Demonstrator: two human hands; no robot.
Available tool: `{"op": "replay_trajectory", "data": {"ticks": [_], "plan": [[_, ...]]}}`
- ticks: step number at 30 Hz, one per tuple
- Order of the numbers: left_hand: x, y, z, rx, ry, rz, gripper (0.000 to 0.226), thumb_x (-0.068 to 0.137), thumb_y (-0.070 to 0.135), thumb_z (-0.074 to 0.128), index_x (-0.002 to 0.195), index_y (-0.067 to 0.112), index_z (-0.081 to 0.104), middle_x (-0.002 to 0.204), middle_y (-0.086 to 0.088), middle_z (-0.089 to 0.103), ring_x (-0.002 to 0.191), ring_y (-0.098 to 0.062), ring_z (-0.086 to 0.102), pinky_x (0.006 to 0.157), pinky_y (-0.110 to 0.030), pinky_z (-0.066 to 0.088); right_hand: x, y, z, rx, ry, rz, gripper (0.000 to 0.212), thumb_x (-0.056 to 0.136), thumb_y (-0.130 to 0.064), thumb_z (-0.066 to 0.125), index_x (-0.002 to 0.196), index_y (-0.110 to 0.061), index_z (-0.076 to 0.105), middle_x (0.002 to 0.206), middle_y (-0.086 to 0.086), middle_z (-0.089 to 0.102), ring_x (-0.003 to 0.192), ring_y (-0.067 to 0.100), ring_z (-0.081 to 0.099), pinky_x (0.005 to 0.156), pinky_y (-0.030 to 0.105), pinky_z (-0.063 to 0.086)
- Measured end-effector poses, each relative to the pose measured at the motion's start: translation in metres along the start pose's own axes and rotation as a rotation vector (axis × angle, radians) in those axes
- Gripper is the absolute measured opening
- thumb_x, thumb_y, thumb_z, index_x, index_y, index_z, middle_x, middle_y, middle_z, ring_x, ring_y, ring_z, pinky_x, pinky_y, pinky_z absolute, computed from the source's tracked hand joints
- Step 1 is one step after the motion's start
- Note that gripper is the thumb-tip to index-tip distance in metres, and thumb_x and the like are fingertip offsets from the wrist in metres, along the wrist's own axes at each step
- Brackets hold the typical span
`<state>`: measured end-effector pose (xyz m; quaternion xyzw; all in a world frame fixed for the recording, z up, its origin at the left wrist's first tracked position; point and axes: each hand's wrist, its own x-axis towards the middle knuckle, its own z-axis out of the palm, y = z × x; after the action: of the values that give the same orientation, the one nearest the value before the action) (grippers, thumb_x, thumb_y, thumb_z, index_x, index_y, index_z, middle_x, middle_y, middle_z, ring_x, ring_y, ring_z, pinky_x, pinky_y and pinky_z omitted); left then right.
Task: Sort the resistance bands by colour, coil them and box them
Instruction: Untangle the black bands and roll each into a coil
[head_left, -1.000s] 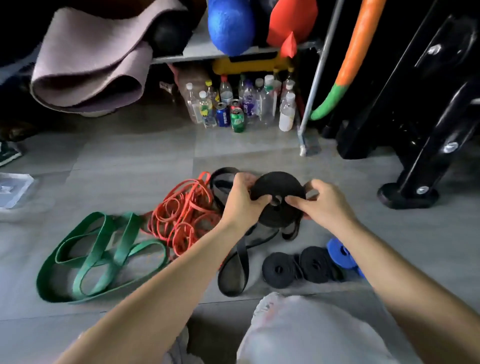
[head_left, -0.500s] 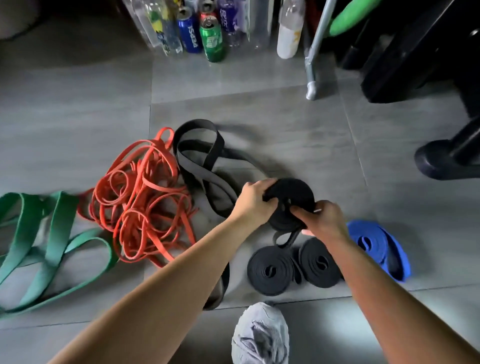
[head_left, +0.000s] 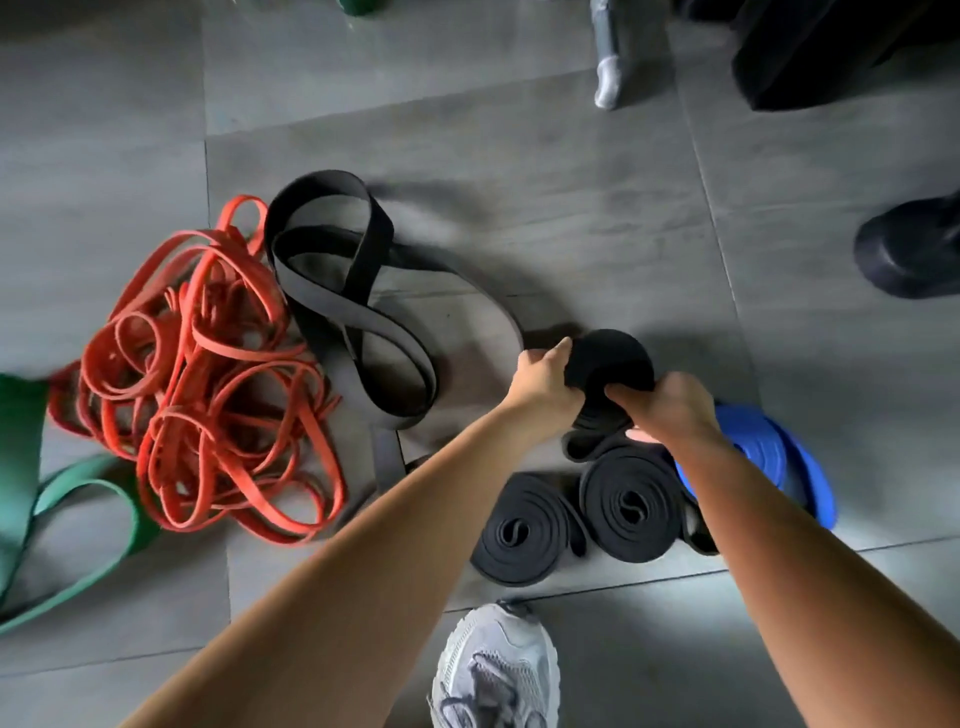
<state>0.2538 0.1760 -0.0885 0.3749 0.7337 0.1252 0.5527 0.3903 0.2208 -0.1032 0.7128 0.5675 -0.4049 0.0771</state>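
Observation:
My left hand (head_left: 540, 382) and my right hand (head_left: 670, 402) both grip a coiled black band (head_left: 608, 361), held low over the floor. Just in front of me lie two more black coils, one (head_left: 524, 532) on the left and one (head_left: 628, 504) on the right. A blue coiled band (head_left: 769, 457) lies right of them, partly behind my right forearm. A loose black band (head_left: 337, 291) sprawls on the tiles to the left. Beyond it sits a tangle of red bands (head_left: 202, 374), and green bands (head_left: 78, 499) reach the left edge.
My grey sneaker (head_left: 498, 670) stands at the bottom centre. A black machine foot (head_left: 909, 254) sits at the right edge, and a grey rack leg (head_left: 608, 78) stands at the top. Dark equipment (head_left: 810, 47) fills the top right corner. No box is in view.
The camera has tilted down, so the shelf and bottles left the view. Both hands have lowered the black coil towards the floor, close to the two lying coils.

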Motion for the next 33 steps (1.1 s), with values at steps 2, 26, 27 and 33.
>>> {"op": "replay_trajectory", "data": {"ticks": [2, 26, 27, 33], "plan": [[0.001, 0.001, 0.003, 0.054, -0.033, -0.039, 0.068, 0.091, 0.01, 0.047, 0.151, 0.018, 0.014, 0.147, -0.012, 0.017, 0.133, -0.031, 0.032, 0.108, -0.027, 0.031, 0.001, -0.002, -0.002, -0.046, 0.024, 0.001, 0.044, 0.08, -0.034, 0.067, 0.093, 0.008, 0.065, 0.093, 0.027, 0.067, 0.092, 0.035, 0.063, 0.064, 0.028, 0.037], [-0.074, -0.098, -0.072, 0.459, 0.508, 0.211, 0.036, 0.084, 0.024, 0.063, 0.119, 0.014, 0.06, 0.119, -0.004, 0.059, 0.118, -0.023, 0.045, 0.098, -0.027, 0.034, -0.06, -0.087, 0.062, -0.269, -0.011, -0.74, 0.04, 0.089, -0.027, 0.057, 0.128, -0.017, 0.051, 0.129, 0.005, 0.045, 0.117, 0.026, 0.046, 0.089, 0.035, 0.041], [-0.077, -0.108, -0.081, 0.629, 0.422, 0.171, 0.045, 0.084, 0.03, 0.063, 0.126, 0.016, 0.056, 0.13, -0.003, 0.053, 0.128, -0.025, 0.037, 0.106, -0.032, 0.029, -0.066, -0.093, 0.069, -0.272, -0.039, -0.744, 0.039, 0.089, -0.028, 0.056, 0.127, -0.018, 0.052, 0.13, 0.005, 0.044, 0.117, 0.025, 0.046, 0.09, 0.034, 0.041], [-0.11, -0.12, -0.131, 0.934, 0.371, 0.073, 0.058, 0.081, 0.035, 0.065, 0.132, 0.014, 0.046, 0.147, -0.003, 0.029, 0.135, -0.024, 0.025, 0.107, -0.035, 0.029, -0.101, -0.112, 0.072, -0.328, -0.159, -0.718, 0.04, 0.089, -0.033, 0.057, 0.126, -0.021, 0.052, 0.131, 0.002, 0.042, 0.114, 0.026, 0.051, 0.088, 0.036, 0.047]]}}
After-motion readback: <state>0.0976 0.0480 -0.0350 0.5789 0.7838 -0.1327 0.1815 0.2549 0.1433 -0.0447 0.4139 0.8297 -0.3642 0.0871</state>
